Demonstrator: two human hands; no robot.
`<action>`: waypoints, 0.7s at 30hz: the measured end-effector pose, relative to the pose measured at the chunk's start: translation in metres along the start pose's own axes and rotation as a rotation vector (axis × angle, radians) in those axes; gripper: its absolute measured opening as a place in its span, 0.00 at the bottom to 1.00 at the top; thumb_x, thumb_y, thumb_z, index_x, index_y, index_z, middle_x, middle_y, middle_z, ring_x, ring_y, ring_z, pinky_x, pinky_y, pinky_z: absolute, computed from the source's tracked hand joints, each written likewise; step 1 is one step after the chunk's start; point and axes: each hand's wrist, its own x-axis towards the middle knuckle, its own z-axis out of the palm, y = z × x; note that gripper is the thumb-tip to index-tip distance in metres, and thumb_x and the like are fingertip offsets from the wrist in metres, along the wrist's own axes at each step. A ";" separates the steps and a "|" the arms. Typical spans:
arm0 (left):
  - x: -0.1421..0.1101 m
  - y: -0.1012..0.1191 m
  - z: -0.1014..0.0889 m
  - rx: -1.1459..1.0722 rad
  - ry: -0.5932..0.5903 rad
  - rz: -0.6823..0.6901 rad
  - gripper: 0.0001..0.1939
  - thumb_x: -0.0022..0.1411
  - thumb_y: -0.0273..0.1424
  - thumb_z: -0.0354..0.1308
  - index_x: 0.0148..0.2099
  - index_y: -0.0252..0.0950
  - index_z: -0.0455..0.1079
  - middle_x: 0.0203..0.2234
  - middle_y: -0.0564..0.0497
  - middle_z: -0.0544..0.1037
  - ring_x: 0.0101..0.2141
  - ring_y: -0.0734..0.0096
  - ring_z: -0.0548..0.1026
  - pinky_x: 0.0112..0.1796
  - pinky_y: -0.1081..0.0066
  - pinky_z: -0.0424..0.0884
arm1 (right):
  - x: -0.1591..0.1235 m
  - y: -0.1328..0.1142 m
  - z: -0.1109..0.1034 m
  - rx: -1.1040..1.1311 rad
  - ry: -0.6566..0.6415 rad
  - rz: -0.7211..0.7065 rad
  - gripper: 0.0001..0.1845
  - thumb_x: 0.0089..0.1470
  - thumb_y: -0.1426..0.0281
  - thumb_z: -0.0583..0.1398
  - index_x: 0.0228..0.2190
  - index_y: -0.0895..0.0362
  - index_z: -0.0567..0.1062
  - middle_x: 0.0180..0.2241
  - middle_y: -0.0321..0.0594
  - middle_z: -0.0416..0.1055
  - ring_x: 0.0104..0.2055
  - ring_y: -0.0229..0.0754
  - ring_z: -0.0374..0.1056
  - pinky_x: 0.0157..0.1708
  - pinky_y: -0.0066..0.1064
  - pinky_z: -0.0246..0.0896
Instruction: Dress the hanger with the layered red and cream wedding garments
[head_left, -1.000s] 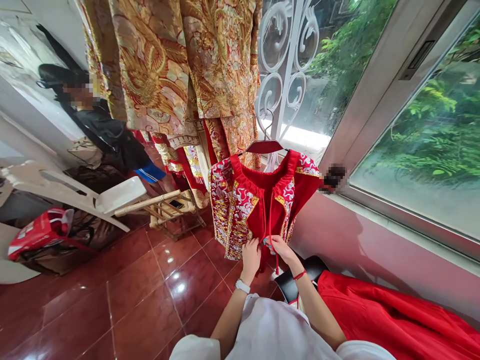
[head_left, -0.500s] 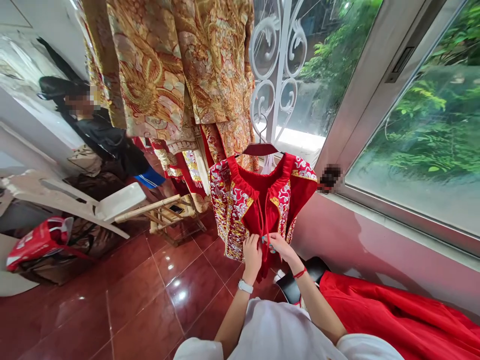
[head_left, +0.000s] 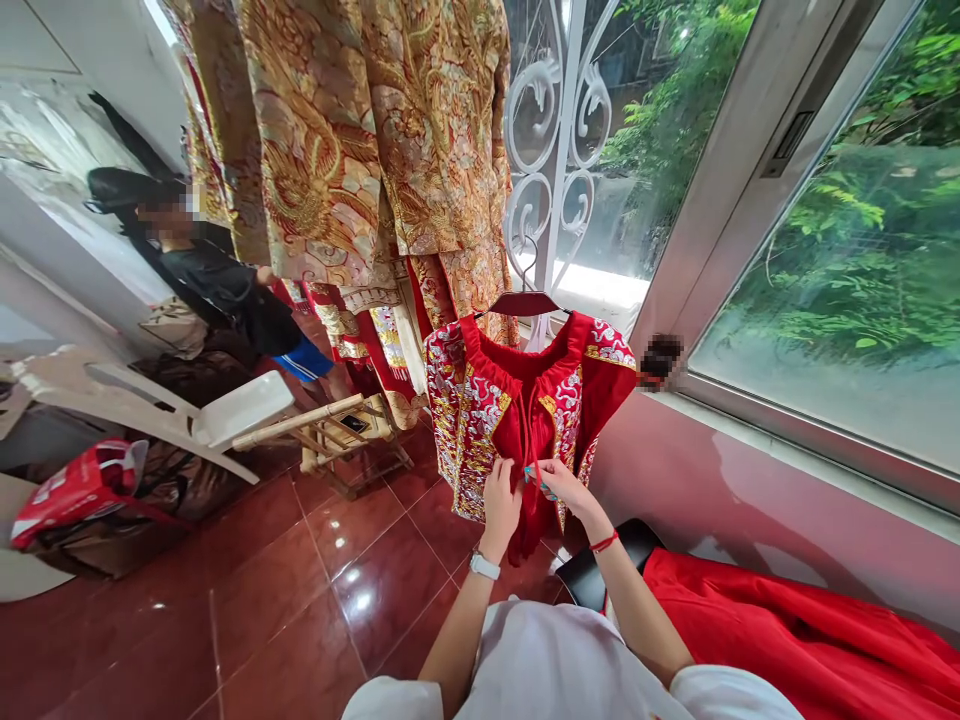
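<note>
A red embroidered jacket (head_left: 480, 400) hangs open on a dark red hanger (head_left: 523, 300) hooked to the white window grille (head_left: 559, 120). My left hand (head_left: 501, 497) pinches the left front edge near the jacket's lower middle. My right hand (head_left: 561, 482) is closed on the right front edge and its red cord, close beside the left hand. A watch sits on my left wrist and a red string on my right wrist.
Gold embroidered robes (head_left: 360, 140) hang above the jacket. Another person (head_left: 217, 280) sits at the left near a white folding chair (head_left: 195, 410) and a wooden stool (head_left: 337, 435). A red bag (head_left: 75, 480) lies on the tiled floor. Red cloth (head_left: 787, 640) spreads at lower right under the window sill.
Both hands have risen a little along the jacket's front opening and stay close together. The view has shifted slightly.
</note>
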 end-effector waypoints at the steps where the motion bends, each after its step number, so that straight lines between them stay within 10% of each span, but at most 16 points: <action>1: 0.000 0.001 -0.001 0.003 -0.005 0.014 0.14 0.66 0.24 0.51 0.52 0.36 0.71 0.50 0.41 0.76 0.49 0.57 0.76 0.51 0.56 0.72 | 0.000 0.001 -0.001 -0.014 -0.018 0.024 0.26 0.41 0.53 0.67 0.17 0.55 0.60 0.17 0.25 0.46 0.20 0.28 0.38 0.20 0.25 0.34; 21: 0.012 0.016 -0.009 -0.121 -0.013 -0.001 0.18 0.58 0.17 0.51 0.47 0.37 0.72 0.44 0.45 0.78 0.48 0.59 0.76 0.52 0.56 0.72 | 0.002 -0.015 -0.001 0.021 0.020 -0.071 0.22 0.43 0.53 0.65 0.18 0.56 0.65 0.18 0.28 0.51 0.21 0.30 0.42 0.22 0.28 0.39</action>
